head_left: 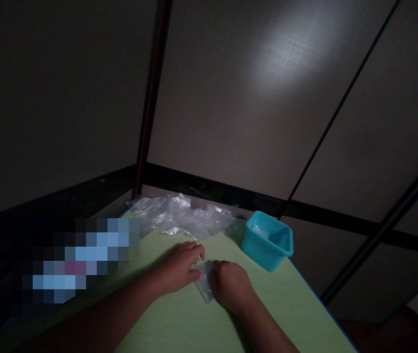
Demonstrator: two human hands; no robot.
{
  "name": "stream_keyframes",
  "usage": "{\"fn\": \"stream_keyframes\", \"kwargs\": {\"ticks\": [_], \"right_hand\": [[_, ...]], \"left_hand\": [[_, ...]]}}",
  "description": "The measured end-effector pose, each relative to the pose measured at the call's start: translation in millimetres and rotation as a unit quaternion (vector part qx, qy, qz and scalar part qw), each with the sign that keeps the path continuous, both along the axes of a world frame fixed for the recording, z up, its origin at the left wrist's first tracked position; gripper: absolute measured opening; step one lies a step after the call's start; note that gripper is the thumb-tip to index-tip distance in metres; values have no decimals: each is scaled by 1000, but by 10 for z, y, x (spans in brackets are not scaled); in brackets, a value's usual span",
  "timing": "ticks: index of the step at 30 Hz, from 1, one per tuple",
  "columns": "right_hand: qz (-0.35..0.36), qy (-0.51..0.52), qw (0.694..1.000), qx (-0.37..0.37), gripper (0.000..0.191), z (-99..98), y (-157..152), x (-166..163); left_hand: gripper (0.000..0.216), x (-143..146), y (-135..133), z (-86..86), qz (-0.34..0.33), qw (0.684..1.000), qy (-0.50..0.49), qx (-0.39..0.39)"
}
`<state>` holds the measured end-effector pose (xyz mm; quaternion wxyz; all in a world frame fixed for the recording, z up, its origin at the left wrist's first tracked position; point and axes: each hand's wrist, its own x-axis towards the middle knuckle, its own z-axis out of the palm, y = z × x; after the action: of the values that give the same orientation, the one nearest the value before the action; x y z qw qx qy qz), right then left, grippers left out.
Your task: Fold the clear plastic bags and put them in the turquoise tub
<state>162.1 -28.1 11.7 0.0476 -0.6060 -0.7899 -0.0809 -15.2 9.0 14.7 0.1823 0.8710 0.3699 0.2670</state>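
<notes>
The right hand (233, 288) grips the small clear plastic bag (205, 285) over the green bench (175, 326) with closed fingers, apparently steadying it, while the left hand (179, 268) holds its fingers parted at the bag's other edge.

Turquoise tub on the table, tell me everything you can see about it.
The turquoise tub looks like smooth plastic, with straight walls, rounded corners and a lip around its open top. It stands upright on the pale green table, near its blue edge and ahead of the right hand, which does not touch it. Something pale shows inside, too unclear to name. Crumpled clear plastic lies beside it; whether they touch is hard to tell.
</notes>
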Motion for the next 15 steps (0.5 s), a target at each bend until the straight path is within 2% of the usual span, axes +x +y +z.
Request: {"fn": "stream_keyframes", "kwargs": {"ticks": [4,10,13,15], "right_hand": [[4,9,1000,-5,20,-20,-7,-1],[-55,34,998,19,19,8,-28,5],[-67,133,986,74,16,99,-35,13],[-21,272,957,99,23,155,-36,15]], "left_hand": [[22,15,-92,91,-29,998,23,50],[23,12,-71,36,-34,996,59,51],[30,19,-53,6,-41,996,58,53],[35,23,-52,-8,-41,996,54,58]]}}
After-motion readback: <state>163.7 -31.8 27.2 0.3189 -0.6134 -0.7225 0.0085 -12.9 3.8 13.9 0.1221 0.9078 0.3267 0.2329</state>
